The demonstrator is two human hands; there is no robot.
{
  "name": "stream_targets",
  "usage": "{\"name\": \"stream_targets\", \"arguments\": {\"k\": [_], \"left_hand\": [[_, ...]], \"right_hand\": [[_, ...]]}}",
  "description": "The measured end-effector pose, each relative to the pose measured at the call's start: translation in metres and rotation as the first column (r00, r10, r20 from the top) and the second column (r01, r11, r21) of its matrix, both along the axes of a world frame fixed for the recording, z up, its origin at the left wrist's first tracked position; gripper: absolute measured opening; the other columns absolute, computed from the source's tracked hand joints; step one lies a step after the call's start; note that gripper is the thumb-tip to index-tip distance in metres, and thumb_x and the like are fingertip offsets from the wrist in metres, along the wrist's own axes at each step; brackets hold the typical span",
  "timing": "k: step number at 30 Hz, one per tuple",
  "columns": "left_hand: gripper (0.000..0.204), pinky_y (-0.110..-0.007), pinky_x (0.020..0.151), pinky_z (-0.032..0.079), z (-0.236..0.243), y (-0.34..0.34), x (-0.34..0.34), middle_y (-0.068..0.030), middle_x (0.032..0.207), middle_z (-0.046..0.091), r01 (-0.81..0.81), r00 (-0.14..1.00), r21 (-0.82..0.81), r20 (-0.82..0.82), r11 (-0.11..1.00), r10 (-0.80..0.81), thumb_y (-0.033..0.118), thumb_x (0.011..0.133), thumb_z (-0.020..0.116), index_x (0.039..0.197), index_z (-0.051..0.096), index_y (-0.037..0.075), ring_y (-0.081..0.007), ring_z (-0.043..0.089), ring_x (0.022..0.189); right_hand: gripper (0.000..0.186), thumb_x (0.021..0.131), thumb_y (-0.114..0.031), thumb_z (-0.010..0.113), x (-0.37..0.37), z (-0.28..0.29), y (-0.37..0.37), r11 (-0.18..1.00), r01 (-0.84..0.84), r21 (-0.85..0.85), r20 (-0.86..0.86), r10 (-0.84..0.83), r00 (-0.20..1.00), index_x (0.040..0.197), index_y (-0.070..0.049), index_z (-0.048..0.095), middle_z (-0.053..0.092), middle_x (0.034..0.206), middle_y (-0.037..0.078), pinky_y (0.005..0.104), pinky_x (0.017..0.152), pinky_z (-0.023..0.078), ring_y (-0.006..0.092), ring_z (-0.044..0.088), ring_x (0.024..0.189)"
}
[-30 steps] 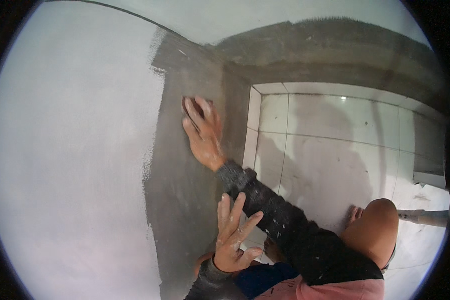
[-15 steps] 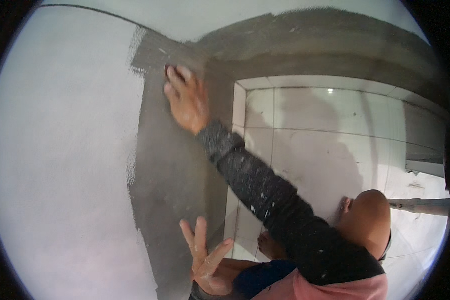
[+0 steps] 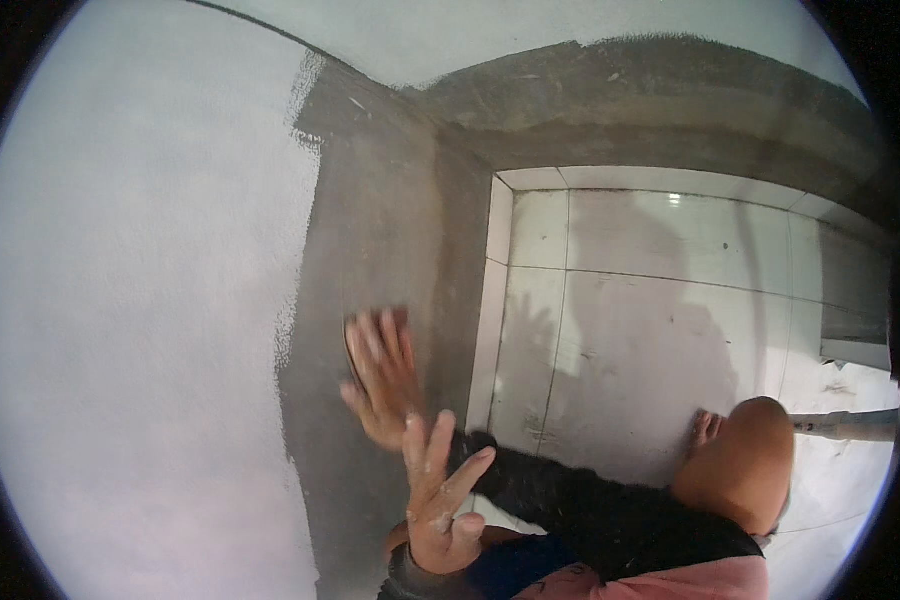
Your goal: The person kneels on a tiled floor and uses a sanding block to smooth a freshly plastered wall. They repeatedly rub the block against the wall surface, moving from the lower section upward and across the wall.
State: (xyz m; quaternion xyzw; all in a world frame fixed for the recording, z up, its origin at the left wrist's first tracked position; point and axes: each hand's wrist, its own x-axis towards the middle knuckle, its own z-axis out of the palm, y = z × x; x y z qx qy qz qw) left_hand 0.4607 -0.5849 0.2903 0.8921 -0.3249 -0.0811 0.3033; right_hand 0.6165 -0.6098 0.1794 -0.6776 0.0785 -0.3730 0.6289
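Observation:
My right hand [image 3: 382, 390] lies flat against the grey band [image 3: 370, 220] of the wall, fingers stretched and a little blurred. Beneath its fingers is a thin, dark reddish-brown piece of sandpaper [image 3: 350, 338], pressed to the surface; only its edges show. My left hand [image 3: 438, 510] is raised lower down, in front of my right wrist. Its fingers are spread, whitish dust coats them, and nothing is in them. A black sleeve [image 3: 570, 500] covers my right arm.
White painted wall [image 3: 150, 300] borders the grey band on the left. Pale tiles [image 3: 630, 330] with dark joints cover the floor, edged by a tile skirting [image 3: 482, 330]. My bent knee [image 3: 745, 460] is at the right, near a grey pipe [image 3: 845, 427].
My right hand has slid down the grey band with the sandpaper, from near the top corner to mid-height. My left hand stays spread and appears slightly higher and further right as the view shifts.

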Motion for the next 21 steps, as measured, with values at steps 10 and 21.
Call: {"name": "stream_targets", "arguments": {"k": [10, 21], "left_hand": [[0.061, -0.061, 0.122, 0.015, 0.013, 0.023, -0.016, -0.0233, 0.16, 0.041, 0.132, 0.99, -0.021, -0.041, 0.991, -0.133, 0.061, 0.101, 0.047, 0.135, 0.069, 0.015, -0.0437, 0.023, 0.154], [0.071, -0.058, 0.122, 0.024, 0.005, 0.008, -0.013, -0.0166, 0.164, 0.035, 0.477, 0.876, 0.194, -0.184, 0.857, -0.446, 0.064, 0.091, 0.059, 0.149, 0.056, 0.023, -0.0395, 0.025, 0.155]], "right_hand": [[0.07, 0.103, -0.042, 0.047, 0.13, -0.028, -0.137, 0.966, 0.249, 0.073, -0.065, -0.245, 0.967, 0.158, -0.003, 0.028, 0.03, 0.161, 0.025, 0.0581, 0.125, 0.017, 0.0464, 0.024, 0.15], [0.079, 0.102, -0.049, 0.047, -0.041, -0.038, 0.039, 0.979, -0.017, -0.204, -0.125, -0.009, 0.992, 0.163, -0.006, 0.019, 0.014, 0.169, 0.022, 0.057, 0.126, 0.009, 0.044, 0.011, 0.156]]}}
